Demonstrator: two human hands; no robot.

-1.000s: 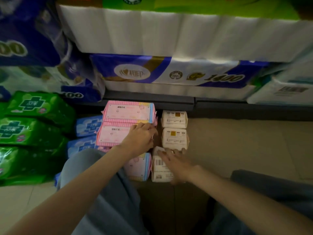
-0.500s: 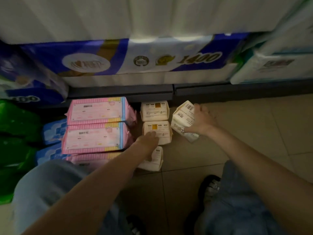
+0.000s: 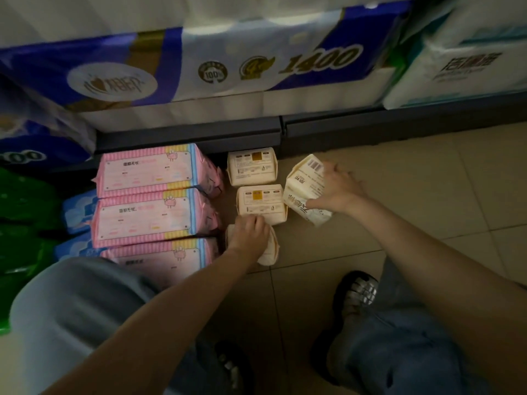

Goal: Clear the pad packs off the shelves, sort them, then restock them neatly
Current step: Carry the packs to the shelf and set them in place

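The right hand (image 3: 338, 189) has its fingers curled round a small cream plastic-wrapped pad pack (image 3: 306, 191), tilted, barcode end up, at about three o'clock of the cream column on the tiled floor (image 3: 399, 223). The left hand (image 3: 249, 236) rests on the nearest cream pack (image 3: 271, 250), fingertips bent at the edge of the middle cream pack (image 3: 261, 202); a full grip I cannot tell. To do this well, I reckon: square the tilted pack label-up, flush beside its twins, left hand steadying the column. Count: four cream packs including the far cream pack (image 3: 252, 165); three long pink striped pad packs (image 3: 148, 171) at nine o'clock; at least two blue packs (image 3: 77, 209) peeking behind; green packs (image 3: 25, 212) too dim to count.
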